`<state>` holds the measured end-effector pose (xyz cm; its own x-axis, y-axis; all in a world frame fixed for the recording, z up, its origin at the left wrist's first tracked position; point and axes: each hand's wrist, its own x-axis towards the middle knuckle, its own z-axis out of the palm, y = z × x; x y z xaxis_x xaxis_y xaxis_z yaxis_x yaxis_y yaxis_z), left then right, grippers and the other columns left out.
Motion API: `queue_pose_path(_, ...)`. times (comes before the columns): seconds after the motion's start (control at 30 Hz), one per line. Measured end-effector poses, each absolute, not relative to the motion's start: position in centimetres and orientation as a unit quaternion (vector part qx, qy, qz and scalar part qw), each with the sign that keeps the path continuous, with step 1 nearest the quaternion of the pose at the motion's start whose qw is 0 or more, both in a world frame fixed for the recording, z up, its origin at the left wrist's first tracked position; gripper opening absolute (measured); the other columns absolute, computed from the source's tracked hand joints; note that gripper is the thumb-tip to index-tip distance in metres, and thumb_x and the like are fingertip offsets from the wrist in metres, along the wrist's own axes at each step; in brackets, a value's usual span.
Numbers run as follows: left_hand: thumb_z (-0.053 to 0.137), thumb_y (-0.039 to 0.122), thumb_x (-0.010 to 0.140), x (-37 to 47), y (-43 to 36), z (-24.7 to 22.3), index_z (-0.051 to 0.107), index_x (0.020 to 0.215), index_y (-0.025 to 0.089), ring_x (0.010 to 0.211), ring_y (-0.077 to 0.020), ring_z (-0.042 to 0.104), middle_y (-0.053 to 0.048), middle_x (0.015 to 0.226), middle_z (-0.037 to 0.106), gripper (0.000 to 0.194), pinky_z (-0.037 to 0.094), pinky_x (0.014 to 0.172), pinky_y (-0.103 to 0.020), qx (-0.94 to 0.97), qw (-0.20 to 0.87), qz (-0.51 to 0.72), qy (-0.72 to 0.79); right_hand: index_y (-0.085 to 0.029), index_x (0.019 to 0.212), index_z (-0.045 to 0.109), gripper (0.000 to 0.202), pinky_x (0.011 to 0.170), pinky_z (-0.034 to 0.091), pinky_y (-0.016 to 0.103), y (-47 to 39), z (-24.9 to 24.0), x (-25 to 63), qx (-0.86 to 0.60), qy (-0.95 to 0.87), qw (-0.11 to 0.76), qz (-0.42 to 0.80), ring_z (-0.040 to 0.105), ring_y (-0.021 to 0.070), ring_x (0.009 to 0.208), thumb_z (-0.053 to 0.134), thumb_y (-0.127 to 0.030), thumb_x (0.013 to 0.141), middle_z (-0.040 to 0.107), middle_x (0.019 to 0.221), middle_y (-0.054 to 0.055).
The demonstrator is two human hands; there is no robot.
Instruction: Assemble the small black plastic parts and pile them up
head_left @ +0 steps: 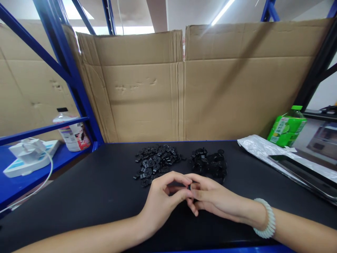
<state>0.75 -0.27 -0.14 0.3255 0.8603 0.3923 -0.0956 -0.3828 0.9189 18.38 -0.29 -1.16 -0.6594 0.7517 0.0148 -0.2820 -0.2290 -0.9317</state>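
My left hand (164, 200) and my right hand (210, 195) meet at the middle of the black table, fingertips together. Between them they pinch a small black plastic part (189, 187), mostly hidden by the fingers. Both hands are closed on it. Just beyond my left hand lies a loose pile of small black plastic parts (158, 160), some round with holes. Behind my right hand sits a second heap of black plastic pieces (209, 163), which look bulkier and rounder.
A tablet-like device (305, 174) and silvery wrapping (254, 146) lie at the right, near a green bottle (286, 126). On the left shelf are a white power strip (31, 160) with a plugged-in charger and a labelled bottle (72, 131). Cardboard (142, 102) walls the back.
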Motion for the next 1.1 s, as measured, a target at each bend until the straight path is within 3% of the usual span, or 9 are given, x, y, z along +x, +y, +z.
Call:
queue_pose_path(0.2, 0.076, 0.011, 0.070, 0.6, -0.3, -0.4, 0.070, 0.087, 0.016, 0.089, -0.0196, 0.066, -0.004, 0.091, 0.066, 0.018, 0.058, 0.083, -0.036, 0.673, 0.485, 0.491, 0.268, -0.019, 0.110, 0.053, 0.034, 0.063, 0.042, 0.026, -0.2, -1.2, 18.6, -0.233, -0.515, 0.364, 0.740, 0.055, 0.0111, 0.066, 0.070, -0.026, 0.081, 0.057, 0.079, 0.000)
queue_pose_path(0.33, 0.076, 0.012, 0.071, 0.5, -0.3, -0.2, 0.071, 0.085, 0.016, 0.086, -0.0179, 0.065, -0.004, 0.091, 0.065, 0.015, 0.059, 0.080, -0.032, 0.691, 0.464, 0.486, 0.267, -0.017, 0.104, 0.054, 0.027, 0.069, 0.045, 0.029, -0.5, -0.5, 18.7, -0.242, -0.503, 0.353, 0.751, 0.060, 0.0134, 0.069, 0.064, -0.016, 0.079, 0.060, 0.080, 0.002)
queue_pose_path(0.5, 0.078, 0.014, 0.070, 0.4, -0.3, -0.1, 0.072, 0.085, 0.017, 0.082, -0.0162, 0.065, -0.004, 0.090, 0.064, 0.016, 0.059, 0.076, -0.028, 0.727, 0.420, 0.468, 0.276, -0.015, 0.105, 0.056, 0.022, 0.078, 0.047, 0.035, -0.7, -0.1, 18.7, -0.214, -0.506, 0.337, 0.765, 0.063, 0.0171, 0.081, 0.057, -0.019, 0.083, 0.061, 0.095, 0.007)
queue_pose_path(0.87, 0.076, 0.008, 0.067, 0.9, -0.8, 0.1, 0.074, 0.084, 0.016, 0.075, -0.0158, 0.065, -0.006, 0.085, 0.066, 0.019, 0.057, 0.067, -0.024, 0.794, 0.344, 0.423, 0.268, -0.016, 0.089, 0.052, 0.030, 0.070, 0.050, 0.031, -0.6, -0.2, 18.3, -0.218, -0.495, 0.286, 0.791, 0.062, 0.0131, 0.071, 0.050, -0.005, 0.062, 0.058, 0.082, 0.000)
queue_pose_path(1.0, 0.071, 0.009, 0.072, 0.9, -0.8, 0.0, 0.074, 0.096, 0.018, 0.073, -0.0151, 0.064, -0.006, 0.087, 0.064, 0.025, 0.056, 0.064, -0.024, 0.814, 0.313, 0.414, 0.259, -0.017, 0.089, 0.052, 0.032, 0.061, 0.049, 0.026, -0.3, -0.6, 18.3, -0.235, -0.493, 0.304, 0.781, 0.059, 0.0096, 0.062, 0.049, -0.003, 0.059, 0.057, 0.081, -0.002)
queue_pose_path(1.1, 0.073, 0.008, 0.070, 0.9, -0.7, -0.1, 0.071, 0.099, 0.018, 0.075, -0.0160, 0.065, -0.006, 0.089, 0.065, 0.030, 0.057, 0.066, -0.024, 0.815, 0.305, 0.418, 0.262, -0.016, 0.090, 0.053, 0.036, 0.064, 0.049, 0.027, -0.3, -0.3, 18.4, -0.216, -0.502, 0.291, 0.785, 0.059, 0.0103, 0.066, 0.049, -0.002, 0.057, 0.058, 0.081, -0.001)
